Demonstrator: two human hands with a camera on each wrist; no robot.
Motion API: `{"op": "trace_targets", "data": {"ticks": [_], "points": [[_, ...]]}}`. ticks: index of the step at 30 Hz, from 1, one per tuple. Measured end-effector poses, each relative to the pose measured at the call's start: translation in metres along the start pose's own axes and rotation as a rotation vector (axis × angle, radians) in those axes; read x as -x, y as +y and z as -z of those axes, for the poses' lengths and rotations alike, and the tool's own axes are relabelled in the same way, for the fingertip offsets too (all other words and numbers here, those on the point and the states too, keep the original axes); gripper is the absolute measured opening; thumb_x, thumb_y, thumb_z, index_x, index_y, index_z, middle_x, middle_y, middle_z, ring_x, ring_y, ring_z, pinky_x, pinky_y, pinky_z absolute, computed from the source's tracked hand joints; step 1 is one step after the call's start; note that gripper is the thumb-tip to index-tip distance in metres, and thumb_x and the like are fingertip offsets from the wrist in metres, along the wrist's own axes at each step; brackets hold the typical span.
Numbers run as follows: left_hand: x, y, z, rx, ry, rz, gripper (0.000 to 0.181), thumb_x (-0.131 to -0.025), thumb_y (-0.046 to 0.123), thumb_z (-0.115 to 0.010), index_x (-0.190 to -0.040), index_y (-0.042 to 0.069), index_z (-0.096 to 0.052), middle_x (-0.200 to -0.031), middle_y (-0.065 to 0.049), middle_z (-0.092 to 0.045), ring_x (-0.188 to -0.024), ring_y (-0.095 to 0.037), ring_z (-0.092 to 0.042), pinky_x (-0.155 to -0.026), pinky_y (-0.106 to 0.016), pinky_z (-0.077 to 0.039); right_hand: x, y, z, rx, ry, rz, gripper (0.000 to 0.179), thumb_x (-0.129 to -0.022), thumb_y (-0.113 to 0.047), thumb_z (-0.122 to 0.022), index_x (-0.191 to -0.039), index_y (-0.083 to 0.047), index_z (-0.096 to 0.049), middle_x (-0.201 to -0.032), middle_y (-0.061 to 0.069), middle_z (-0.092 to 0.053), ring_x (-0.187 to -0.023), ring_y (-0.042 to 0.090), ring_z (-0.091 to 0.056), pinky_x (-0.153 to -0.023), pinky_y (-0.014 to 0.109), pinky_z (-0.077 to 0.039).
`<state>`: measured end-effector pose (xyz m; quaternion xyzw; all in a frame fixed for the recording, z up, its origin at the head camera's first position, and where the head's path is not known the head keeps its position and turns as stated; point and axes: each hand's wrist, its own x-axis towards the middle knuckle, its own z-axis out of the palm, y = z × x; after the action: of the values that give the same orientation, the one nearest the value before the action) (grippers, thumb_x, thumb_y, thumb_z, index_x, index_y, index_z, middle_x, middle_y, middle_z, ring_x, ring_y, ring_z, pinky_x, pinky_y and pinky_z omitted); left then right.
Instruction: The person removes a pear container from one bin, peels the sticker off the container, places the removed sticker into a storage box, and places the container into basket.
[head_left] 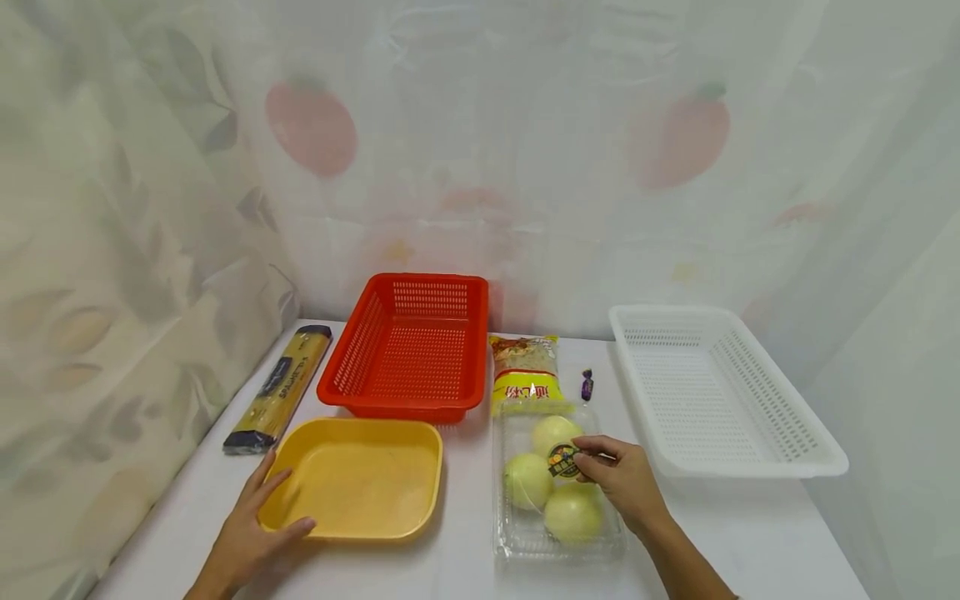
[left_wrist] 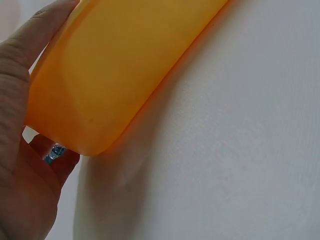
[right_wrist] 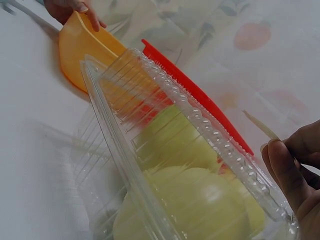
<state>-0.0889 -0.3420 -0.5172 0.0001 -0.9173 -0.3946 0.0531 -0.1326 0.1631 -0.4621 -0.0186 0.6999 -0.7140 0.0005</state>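
On the table [head_left: 465,542], near its left edge, the left hand [head_left: 246,533], fingers and thumb spread, holds the yellow plastic tray [head_left: 352,487] by its left end, the tray's long axis running left to right. Right of it, by the near edge, sits the clear clamshell box [head_left: 516,533] with round pale-green fruits [head_left: 573,512], its long axis running near to far. Above that box the right hand [head_left: 624,483] pinches a round dark label [head_left: 562,460] between thumb and forefinger; the label points left from the fingertips, well nearer this hand than the other

Booth: printed curtains [head_left: 487,108], 1 white table [head_left: 467,533]
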Motion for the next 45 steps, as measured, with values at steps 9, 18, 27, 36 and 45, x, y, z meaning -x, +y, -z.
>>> {"op": "trace_targets", "data": {"ticks": [9,18,27,36,45], "points": [[-0.004,0.003,0.000,-0.038,0.007,0.043,0.101,-0.074,0.036,-0.084,-0.146,-0.009,-0.029,-0.160,-0.011,-0.008,-0.137,-0.048,-0.016,-0.099,-0.070,-0.020,0.000,-0.004,-0.001,-0.007,0.011,-0.001,0.023,-0.083,0.014,-0.064,-0.105,0.019,-0.062,-0.094,0.023,-0.062,-0.070,0.018,-0.065,-0.065,0.030,-0.056],[-0.007,0.007,0.000,-0.063,-0.013,0.071,0.105,-0.074,0.040,-0.083,-0.147,-0.009,-0.027,-0.160,-0.010,-0.006,-0.138,-0.048,-0.014,-0.099,-0.069,-0.021,-0.002,-0.012,-0.001,0.008,-0.029,-0.004,0.024,-0.085,0.012,-0.064,-0.107,0.019,-0.062,-0.097,0.024,-0.061,-0.076,0.021,-0.066,-0.068,0.032,-0.056],[-0.005,0.007,0.000,-0.059,-0.024,0.077,0.105,-0.074,0.040,-0.083,-0.147,-0.009,-0.026,-0.161,-0.010,-0.006,-0.139,-0.047,-0.013,-0.099,-0.070,-0.020,-0.006,-0.035,-0.009,0.026,-0.085,0.005,0.025,-0.087,0.006,-0.065,-0.109,0.017,-0.062,-0.100,0.022,-0.061,-0.080,0.024,-0.067,-0.070,0.035,-0.056],[-0.005,0.006,0.002,-0.055,-0.025,0.084,0.105,-0.074,0.041,-0.083,-0.146,-0.010,-0.026,-0.161,-0.009,-0.005,-0.139,-0.047,-0.013,-0.100,-0.069,-0.020,-0.010,-0.066,-0.030,-0.019,-0.130,0.065,0.027,-0.086,0.007,-0.066,-0.111,0.018,-0.061,-0.101,0.022,-0.061,-0.079,0.021,-0.066,-0.070,0.035,-0.056],[-0.004,0.003,0.001,-0.084,-0.064,0.124,0.109,-0.076,0.047,-0.079,-0.147,-0.010,-0.022,-0.160,-0.013,-0.001,-0.138,-0.048,-0.011,-0.100,-0.069,-0.018,-0.014,-0.081,-0.057,-0.028,-0.165,0.082,0.026,-0.085,0.007,-0.067,-0.109,0.016,-0.064,-0.102,0.024,-0.062,-0.080,0.021,-0.067,-0.071,0.037,-0.056]]}}
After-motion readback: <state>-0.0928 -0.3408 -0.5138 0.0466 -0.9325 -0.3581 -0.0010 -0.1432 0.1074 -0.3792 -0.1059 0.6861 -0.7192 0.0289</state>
